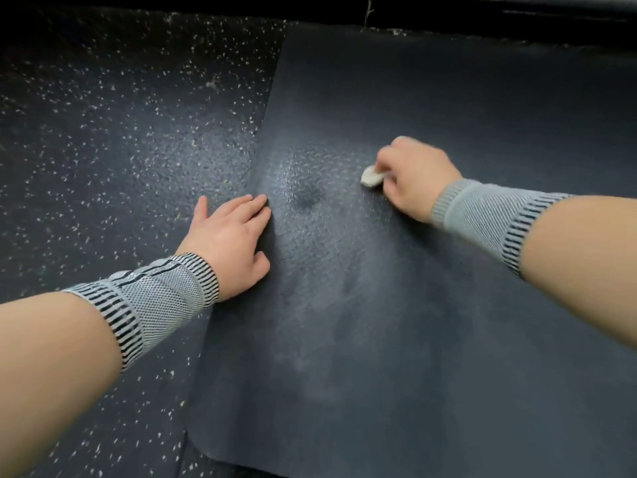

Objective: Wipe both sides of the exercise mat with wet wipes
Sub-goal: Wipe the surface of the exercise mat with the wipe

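A dark grey exercise mat (396,322) lies flat on the floor and fills the middle and right of the head view. My right hand (412,179) grips a crumpled white wet wipe (371,176) and holds it down on the mat's upper middle. My left hand (231,236) lies flat with straight fingers across the mat's left edge, partly on the mat and partly on the floor. A grey knitted wrist sleeve covers each wrist.
Black rubber floor (120,139) with white speckles spreads to the left of the mat and below its rounded near corner. A black wall base (482,15) runs along the top, just past the mat's far edge.
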